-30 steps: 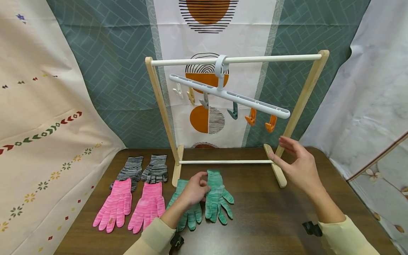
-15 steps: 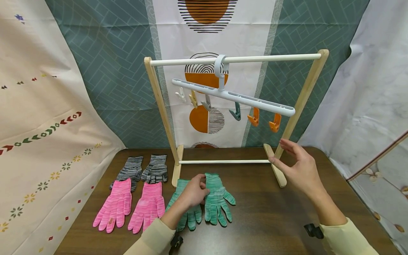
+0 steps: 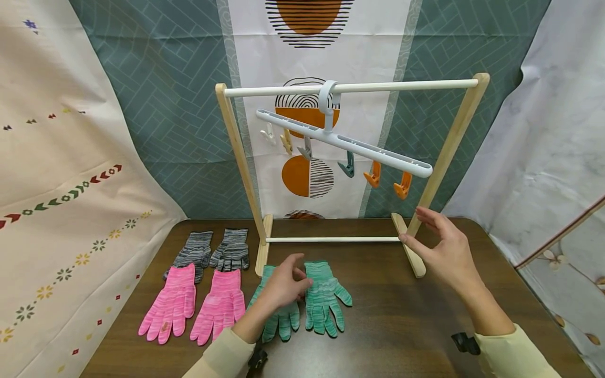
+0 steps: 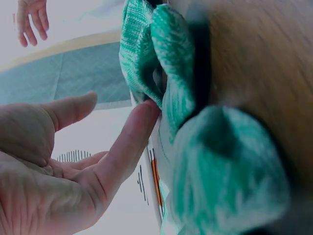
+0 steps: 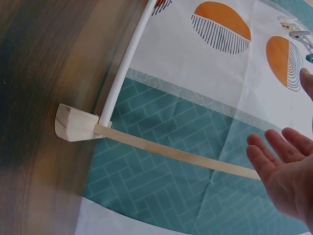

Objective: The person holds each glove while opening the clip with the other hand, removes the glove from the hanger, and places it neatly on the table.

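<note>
Two green knit gloves lie on the table, the right one (image 3: 326, 302) flat with its fingers toward me. My left hand (image 3: 285, 283) is over the left green glove (image 3: 283, 320) and hides part of it. In the left wrist view, one fingertip touches the edge of a green glove's cuff (image 4: 139, 54), while the thumb stands apart from it. My right hand (image 3: 441, 249) is raised near the rack's right foot, fingers spread and holding nothing. Above, a white hanger (image 3: 350, 144) with several coloured clips, among them an orange clip (image 3: 402, 185), hangs at a slant.
A rack with wooden side posts (image 3: 241, 163) and a white top rail (image 3: 402, 85) stands at the back of the brown table (image 3: 378, 336). Left of the green gloves lie two pink gloves (image 3: 219, 304), with two grey striped gloves (image 3: 231, 249) behind them.
The right green glove has slid slightly toward me, and my left thumb and finger have come apart beside it. The hanger swings a little. My right hand is nearly still.
</note>
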Motion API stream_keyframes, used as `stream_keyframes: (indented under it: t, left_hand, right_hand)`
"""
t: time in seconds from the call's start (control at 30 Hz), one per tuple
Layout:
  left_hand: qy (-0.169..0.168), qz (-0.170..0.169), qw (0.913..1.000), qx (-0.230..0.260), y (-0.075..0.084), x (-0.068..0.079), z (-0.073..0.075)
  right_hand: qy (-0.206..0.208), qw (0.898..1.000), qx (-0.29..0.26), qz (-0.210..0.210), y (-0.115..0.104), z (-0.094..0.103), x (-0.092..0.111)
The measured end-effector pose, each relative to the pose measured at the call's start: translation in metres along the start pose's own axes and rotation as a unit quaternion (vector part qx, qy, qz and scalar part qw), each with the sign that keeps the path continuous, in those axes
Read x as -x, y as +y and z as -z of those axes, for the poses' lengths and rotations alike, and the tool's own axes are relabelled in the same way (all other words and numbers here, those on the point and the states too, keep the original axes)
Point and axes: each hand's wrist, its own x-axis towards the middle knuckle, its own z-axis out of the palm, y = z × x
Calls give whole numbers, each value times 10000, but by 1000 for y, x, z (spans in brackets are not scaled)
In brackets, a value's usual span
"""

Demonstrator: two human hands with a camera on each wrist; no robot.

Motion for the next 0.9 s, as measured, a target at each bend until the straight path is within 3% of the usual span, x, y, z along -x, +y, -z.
stream_keyframes:
  t: [0.33,0.6,0.9]
  left_hand:
    - [43,-131,9998,-135,-2,7,14]
    - [620,-136,9964,-561,2,10,28]
    - [1254,-344,9879,-845,5,14,43]
  right_hand:
    - [2,9999,122,-4,0,4,0]
    - [-29,9997,210,94,1,8,0]
    - [202,9965,556,595,14,13,0]
